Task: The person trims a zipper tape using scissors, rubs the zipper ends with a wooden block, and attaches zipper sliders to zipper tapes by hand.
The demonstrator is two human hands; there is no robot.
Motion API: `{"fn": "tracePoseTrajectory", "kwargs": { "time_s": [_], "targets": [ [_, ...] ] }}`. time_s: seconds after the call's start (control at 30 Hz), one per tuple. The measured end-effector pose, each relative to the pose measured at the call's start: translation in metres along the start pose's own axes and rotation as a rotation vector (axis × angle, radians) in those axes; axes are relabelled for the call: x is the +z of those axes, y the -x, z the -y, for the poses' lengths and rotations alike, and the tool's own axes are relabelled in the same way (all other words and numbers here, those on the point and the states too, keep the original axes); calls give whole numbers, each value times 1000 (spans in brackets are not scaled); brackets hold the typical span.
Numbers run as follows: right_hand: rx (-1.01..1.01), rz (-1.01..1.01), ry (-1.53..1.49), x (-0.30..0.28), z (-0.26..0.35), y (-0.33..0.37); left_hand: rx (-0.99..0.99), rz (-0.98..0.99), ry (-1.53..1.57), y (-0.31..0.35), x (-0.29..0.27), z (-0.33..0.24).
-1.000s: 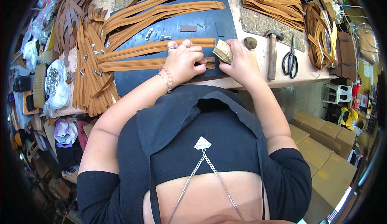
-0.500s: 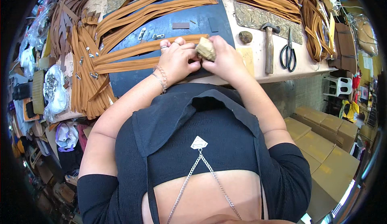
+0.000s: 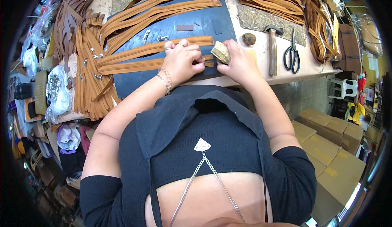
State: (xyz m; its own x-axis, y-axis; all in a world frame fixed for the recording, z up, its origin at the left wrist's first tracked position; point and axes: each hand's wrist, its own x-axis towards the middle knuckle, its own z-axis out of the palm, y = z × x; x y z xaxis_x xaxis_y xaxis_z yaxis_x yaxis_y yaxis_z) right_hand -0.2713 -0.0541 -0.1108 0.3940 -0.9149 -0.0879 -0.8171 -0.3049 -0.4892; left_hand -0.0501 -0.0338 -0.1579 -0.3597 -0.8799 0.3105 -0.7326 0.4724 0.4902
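On the dark board point(image 3: 163, 26) lie several orange-brown zipper strips point(image 3: 155, 45), their ends toward the right. My left hand point(image 3: 183, 59) rests over the nearest zipper strip point(image 3: 134, 67), fingers curled and pressed down near its right end. A short dark-edged tip of that strip shows past the fingertips. In my right hand point(image 3: 239, 61) is a rough yellowish-tan block point(image 3: 221, 53), gripped between thumb and fingers just right of the strip's end. A gap separates the two hands. Two metal zipper sliders point(image 3: 146, 35) and a small brown rectangular piece point(image 3: 185, 28) lie beyond my left hand.
Right of the board are a round dark lump point(image 3: 248, 39), a hammer point(image 3: 272, 49) and black-handled scissors point(image 3: 291, 57). Bundled zipper strips point(image 3: 271, 0) lie at the back right, more strips point(image 3: 87, 84) at the left. Cardboard boxes point(image 3: 330, 153) stand below the table at right.
My right hand has moved right with the block, away from my left hand. The tip of the nearest strip has come into view between them. My left hand has barely shifted.
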Motion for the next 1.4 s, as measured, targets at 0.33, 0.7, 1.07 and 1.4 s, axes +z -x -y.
{"fn": "tracePoseTrajectory", "kwargs": {
  "time_s": [0.33, 0.7, 1.07, 1.4],
  "targets": [
    [12, -11, -72, 9, 10, -7, 17, -14, -4, -1, 0, 0],
    [1, 3, -35, 11, 21, -10, 19, -26, 22, -1, 2, -1],
    [-157, -92, -6, 20, 12, -13, 34, -44, 60, -1, 3, 4],
    [-267, -144, -60, 23, -3, -13, -10, 55, 13, -2, 0, 2]
  ]
}}
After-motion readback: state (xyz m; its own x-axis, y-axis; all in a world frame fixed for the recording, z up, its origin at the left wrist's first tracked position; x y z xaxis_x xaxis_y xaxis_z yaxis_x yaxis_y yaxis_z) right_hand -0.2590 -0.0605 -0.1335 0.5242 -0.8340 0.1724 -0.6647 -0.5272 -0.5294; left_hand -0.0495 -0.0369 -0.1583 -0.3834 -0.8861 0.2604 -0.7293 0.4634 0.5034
